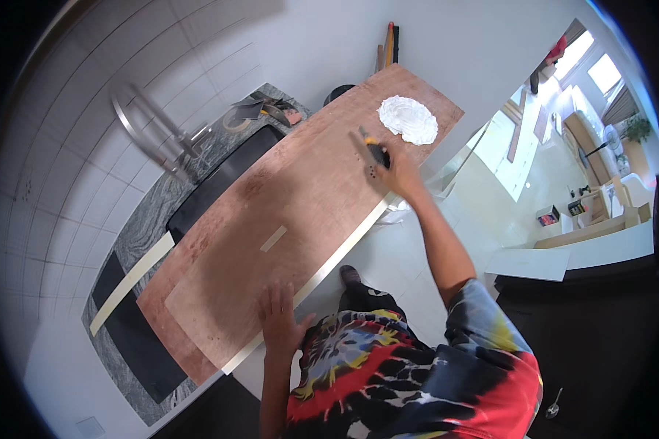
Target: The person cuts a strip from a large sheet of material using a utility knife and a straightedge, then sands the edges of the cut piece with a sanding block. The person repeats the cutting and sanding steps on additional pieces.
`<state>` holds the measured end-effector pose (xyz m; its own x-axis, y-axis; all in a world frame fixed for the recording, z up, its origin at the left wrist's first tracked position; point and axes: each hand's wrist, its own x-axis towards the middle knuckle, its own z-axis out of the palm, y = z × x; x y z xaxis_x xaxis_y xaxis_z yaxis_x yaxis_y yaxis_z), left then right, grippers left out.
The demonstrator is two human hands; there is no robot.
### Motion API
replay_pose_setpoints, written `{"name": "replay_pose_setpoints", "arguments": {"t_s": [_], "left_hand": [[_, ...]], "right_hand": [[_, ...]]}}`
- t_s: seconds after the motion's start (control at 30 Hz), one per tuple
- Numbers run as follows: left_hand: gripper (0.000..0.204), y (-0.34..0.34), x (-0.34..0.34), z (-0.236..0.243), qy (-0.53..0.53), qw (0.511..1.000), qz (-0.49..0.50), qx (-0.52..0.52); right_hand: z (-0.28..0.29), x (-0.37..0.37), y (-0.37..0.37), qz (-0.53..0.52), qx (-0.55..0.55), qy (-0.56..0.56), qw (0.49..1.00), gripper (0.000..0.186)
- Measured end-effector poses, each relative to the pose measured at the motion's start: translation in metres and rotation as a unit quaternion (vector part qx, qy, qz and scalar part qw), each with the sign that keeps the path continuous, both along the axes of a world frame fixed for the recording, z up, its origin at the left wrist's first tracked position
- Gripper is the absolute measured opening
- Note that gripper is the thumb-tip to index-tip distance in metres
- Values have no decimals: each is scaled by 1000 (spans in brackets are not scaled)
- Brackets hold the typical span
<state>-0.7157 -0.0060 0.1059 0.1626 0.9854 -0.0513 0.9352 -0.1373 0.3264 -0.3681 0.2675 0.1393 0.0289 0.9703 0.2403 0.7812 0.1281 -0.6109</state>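
My right hand [394,170] is closed round a yellow-and-black cutter-like tool [375,148] over the brown board [329,154], near a white, rough-surfaced round patch [408,119] whose material I cannot make out. My left hand [280,318] rests with spread fingers near the board's front edge, beside a long pale strip [344,241] running along it. A short pale strip [274,238] lies mid-board.
The board lies across a grey stone counter [150,223] with a black sink [220,172], steel tap [154,157] and small tools [274,110]. Upright sticks [389,45] lean behind. At right are a room with boxes [548,215], white panels [527,263] and a person in red [555,50].
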Motion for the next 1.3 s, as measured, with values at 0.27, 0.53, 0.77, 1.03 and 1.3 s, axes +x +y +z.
{"name": "replay_pose_setpoints", "arguments": {"t_s": [0.27,0.53,0.77,1.03,1.3], "left_hand": [[91,39,18,-11,120,989,49,-77],[70,31,13,18,132,989,3,-70],[45,82,-31,140,68,995,37,70],[33,104,-64,251,-89,995,47,16],[29,88,-123,230,-318,915,94,-231]], "right_hand": [[-6,56,69,7,180,-76,981,41],[-16,48,-11,-34,-98,88,991,46],[-12,73,37,-31,-101,546,831,44],[-53,-8,4,-75,-26,553,829,51],[-11,-40,-155,-41,-90,797,596,51]]}}
